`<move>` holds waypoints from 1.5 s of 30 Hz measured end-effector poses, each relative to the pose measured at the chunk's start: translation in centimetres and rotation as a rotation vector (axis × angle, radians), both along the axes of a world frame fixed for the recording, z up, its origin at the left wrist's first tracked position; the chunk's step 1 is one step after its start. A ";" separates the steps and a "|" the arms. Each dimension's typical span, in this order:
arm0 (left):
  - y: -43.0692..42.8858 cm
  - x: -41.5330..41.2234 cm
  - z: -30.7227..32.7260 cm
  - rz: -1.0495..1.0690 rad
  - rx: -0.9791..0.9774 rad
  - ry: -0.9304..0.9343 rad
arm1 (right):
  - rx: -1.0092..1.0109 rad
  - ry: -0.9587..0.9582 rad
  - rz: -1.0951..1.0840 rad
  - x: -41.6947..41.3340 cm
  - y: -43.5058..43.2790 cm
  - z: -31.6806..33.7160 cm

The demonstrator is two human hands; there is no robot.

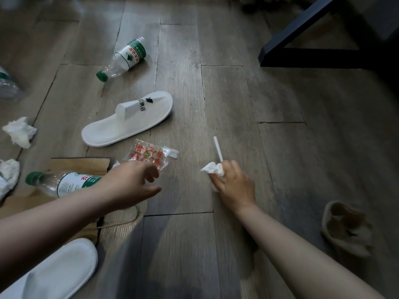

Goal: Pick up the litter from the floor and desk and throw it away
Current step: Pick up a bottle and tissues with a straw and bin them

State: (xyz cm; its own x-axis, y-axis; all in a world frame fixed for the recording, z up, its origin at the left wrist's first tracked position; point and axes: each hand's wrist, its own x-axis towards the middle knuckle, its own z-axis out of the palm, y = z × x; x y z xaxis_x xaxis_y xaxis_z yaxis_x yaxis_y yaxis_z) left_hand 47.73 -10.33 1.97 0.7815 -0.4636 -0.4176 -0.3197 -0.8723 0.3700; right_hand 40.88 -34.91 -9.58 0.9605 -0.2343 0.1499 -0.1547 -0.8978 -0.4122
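Head view. The left hand (133, 180) reached forward over the wooden floor (226, 93), thumb out and fingers loosely curled, holding nothing. Its fingertips lay at the near edge of a clear snack wrapper (149, 155) printed in red and orange; whether they touched it could not be told. The right hand (235, 186), well apart from the left, was closed around a crumpled tissue (212, 169), and a white straw (218, 148) rose out of the same grip.

The remaining litter lay on the floor. A green-capped plastic bottle (123, 58) lay on its side far from the hands. A second bottle (62, 183), also on its side, rested on a flat brown paper bag (86, 164) and was partly hidden by the left forearm. Two more white tissues lay at the left edge, a farther tissue (20, 131) and a nearer tissue (8, 175). A blurred clear bottle (6, 85) showed at the far left edge.

A white slipper (127, 121) with black print lay between the far bottle and the wrapper. A second slipper (56, 270) lay at lower left. A beige crumpled object (345, 227) sat at right, and a dark furniture frame (302, 39) stood at upper right.
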 end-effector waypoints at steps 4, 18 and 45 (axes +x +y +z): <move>-0.8 -0.2 0.7 -0.029 -0.019 -0.010 | 0.222 -0.003 -0.192 -2.7 -1.8 3.0; -8.5 -2.5 2.8 -0.400 0.037 -0.121 | 0.020 -0.030 -0.718 -17.7 -15.5 9.7; -8.8 -2.2 0.7 -0.403 0.068 -0.054 | -0.099 0.258 -0.862 -15.0 -15.9 2.3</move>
State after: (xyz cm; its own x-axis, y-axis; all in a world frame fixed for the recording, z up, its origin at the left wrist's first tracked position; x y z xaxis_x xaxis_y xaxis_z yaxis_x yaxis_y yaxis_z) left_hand 45.58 -19.13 2.64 0.5645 -0.7099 -0.4211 -0.6582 -0.6950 0.2893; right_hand 25.88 -50.79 -7.27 0.4646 -0.8854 0.0117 -0.8668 -0.4574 -0.1987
